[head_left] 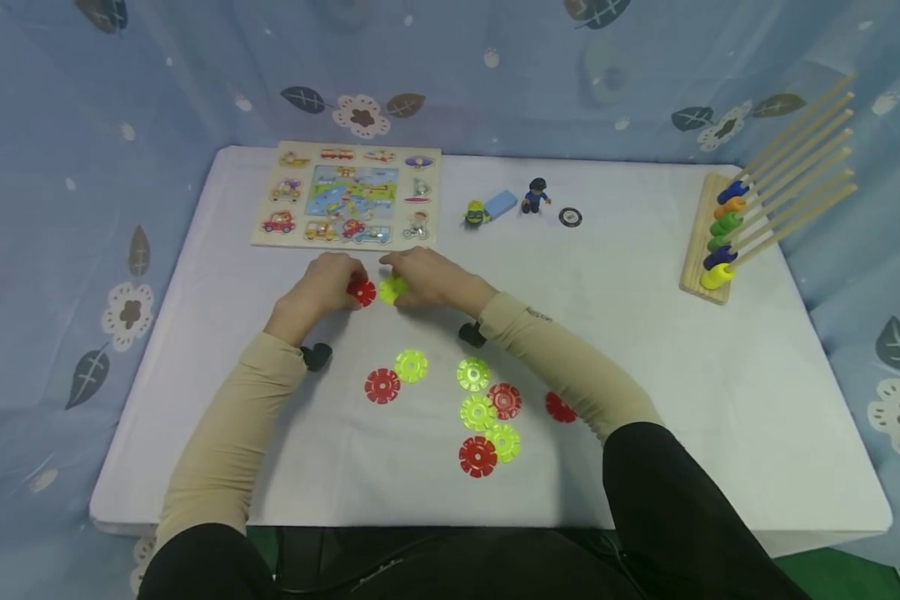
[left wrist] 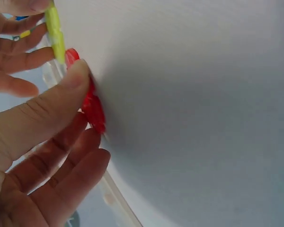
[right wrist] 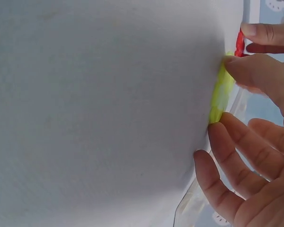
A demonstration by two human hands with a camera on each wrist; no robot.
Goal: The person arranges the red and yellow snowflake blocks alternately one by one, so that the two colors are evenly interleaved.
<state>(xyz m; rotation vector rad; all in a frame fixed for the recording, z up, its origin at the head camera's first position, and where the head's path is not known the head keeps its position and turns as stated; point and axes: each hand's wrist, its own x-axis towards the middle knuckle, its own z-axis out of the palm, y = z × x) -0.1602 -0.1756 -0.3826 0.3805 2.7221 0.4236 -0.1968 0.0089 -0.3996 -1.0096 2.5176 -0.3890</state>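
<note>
Well inside a white table's [head_left: 757,417] edges, just off the puzzle [head_left: 288,240], left hand [head_left: 321,285] and right hand [head_left: 437,280] pinch one red disc [head_left: 363,292], one yellow disc [head_left: 390,291], respectively; four red discs [head_left: 382,386], four yellow discs [head_left: 412,367] lie nearer the front

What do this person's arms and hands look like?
The left hand and right hand are bare. Beige sleeves meet black sleeves higher up. The right beige one has a small dark marking. A black rounded piece shows by each cuff.
</note>
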